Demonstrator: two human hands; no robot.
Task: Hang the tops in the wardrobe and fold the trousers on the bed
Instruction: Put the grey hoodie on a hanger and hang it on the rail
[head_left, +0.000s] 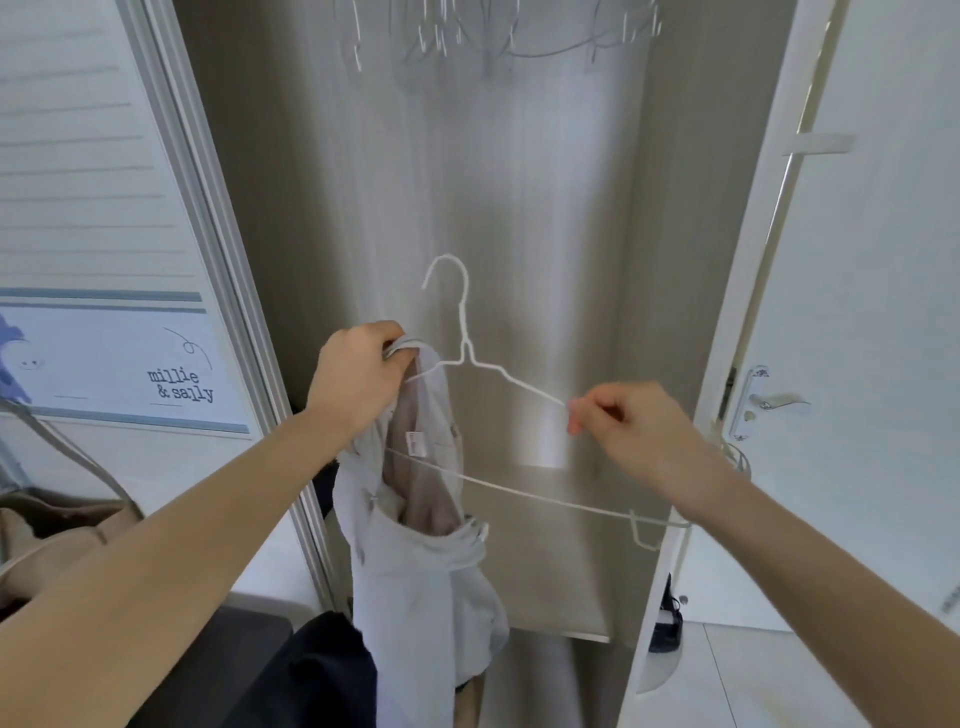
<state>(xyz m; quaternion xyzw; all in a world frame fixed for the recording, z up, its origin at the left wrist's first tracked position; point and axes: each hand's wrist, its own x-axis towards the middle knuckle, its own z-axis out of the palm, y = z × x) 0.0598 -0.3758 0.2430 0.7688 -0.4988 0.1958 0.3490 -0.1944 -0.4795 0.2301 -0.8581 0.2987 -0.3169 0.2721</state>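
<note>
Between my hands, in front of the open wardrobe (467, 156), hangs the white wire hanger (464, 332), with the grey top (415, 571) draped below my left hand (358, 379). Wardrobe interior is open behind it, spare hangers (498, 36) up top, door (857, 312) at right. Left hand grips top's collar with hanger's left end; right hand (634, 431) pinches hanger's right shoulder.

The wire hanger (498, 415) hangs before the open wardrobe (519, 208), between the hands. At nine o'clock the left hand (358, 379) grips the top (421, 545) draped on it; at three o'clock the right hand (634, 431) pinches its shoulder. Spare hangers (498, 36) hang at twelve.
</note>
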